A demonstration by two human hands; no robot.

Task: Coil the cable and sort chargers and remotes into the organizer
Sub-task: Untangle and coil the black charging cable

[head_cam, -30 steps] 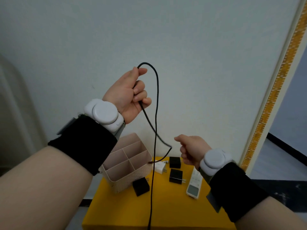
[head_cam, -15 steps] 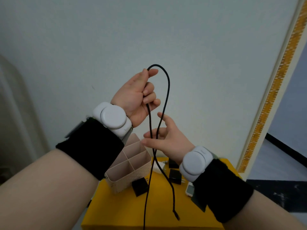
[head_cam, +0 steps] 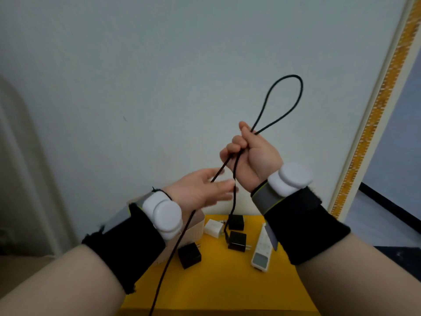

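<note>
One loop made: my right grip [head_cam: 252, 156] clenched on cable [head_cam: 288, 75], left grip [head_cam: 200, 190] released at 8 o'clock; chargers [head_cam: 237, 241], remote [head_cam: 262, 249] unsorted on worktop [head_cam: 216, 288], tail uncoiled.

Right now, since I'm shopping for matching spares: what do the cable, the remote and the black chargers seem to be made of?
The cable is black, matte and faintly rough-looking, so probably a braided fabric sheath; it bends softly. The remote seems smooth white hard plastic, with a grey display window. The black chargers look like matte hard plastic blocks; their thin prongs look like metal.
</note>
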